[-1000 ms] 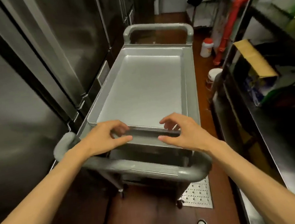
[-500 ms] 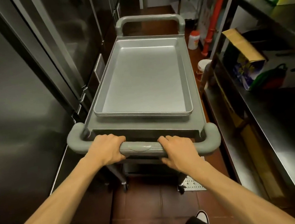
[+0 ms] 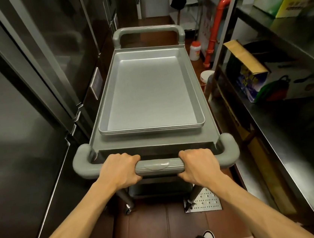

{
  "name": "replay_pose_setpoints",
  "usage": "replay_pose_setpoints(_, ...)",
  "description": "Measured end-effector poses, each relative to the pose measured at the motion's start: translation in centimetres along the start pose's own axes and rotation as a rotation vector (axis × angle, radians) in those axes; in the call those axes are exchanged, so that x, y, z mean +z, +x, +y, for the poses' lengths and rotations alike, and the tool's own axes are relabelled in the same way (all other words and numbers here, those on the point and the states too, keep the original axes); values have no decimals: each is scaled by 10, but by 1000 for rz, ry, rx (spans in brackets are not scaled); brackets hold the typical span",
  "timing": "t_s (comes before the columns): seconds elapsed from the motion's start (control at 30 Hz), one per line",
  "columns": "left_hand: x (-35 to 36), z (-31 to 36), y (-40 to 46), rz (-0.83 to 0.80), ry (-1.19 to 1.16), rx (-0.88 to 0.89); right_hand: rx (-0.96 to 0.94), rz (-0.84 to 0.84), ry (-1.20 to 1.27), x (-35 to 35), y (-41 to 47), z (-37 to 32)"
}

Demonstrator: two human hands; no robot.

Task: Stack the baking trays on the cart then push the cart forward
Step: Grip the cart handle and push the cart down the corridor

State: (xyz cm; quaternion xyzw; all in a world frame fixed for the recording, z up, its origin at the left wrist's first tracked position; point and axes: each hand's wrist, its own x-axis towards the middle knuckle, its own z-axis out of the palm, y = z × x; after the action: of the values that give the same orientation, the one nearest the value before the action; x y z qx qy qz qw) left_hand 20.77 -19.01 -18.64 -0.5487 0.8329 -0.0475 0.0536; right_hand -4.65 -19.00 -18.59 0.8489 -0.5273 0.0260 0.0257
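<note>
A grey cart (image 3: 207, 111) stands in a narrow aisle in front of me. On its top shelf lies a stack of silver baking trays (image 3: 149, 92), nested flat, the top one empty. My left hand (image 3: 119, 171) grips the near handle (image 3: 158, 165) of the cart left of its middle. My right hand (image 3: 198, 165) grips the same handle right of the middle. A second handle (image 3: 147, 30) rises at the cart's far end.
Steel fridge doors (image 3: 32, 94) line the left side close to the cart. A steel counter (image 3: 290, 133) with a cardboard box (image 3: 248, 69) runs along the right. A white jar (image 3: 195, 51), a bucket (image 3: 207, 76) and a red pipe (image 3: 216, 26) stand ahead right. A perforated floor drain (image 3: 204, 201) lies under the cart.
Both hands left the near edge of the top tray and closed on the cart's near handle. The tray now lies flat on the stack, and the view has moved slightly forward.
</note>
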Motion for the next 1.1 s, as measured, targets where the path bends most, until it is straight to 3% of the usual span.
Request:
replay_pose_setpoints(0.67,-3,-15,109,-8,-3,38,76,-3,-99,10,91,68)
replay_pose_setpoints(1.1,-4,-54,224,-17,-15,-2,32,160,-57,22,186,131)
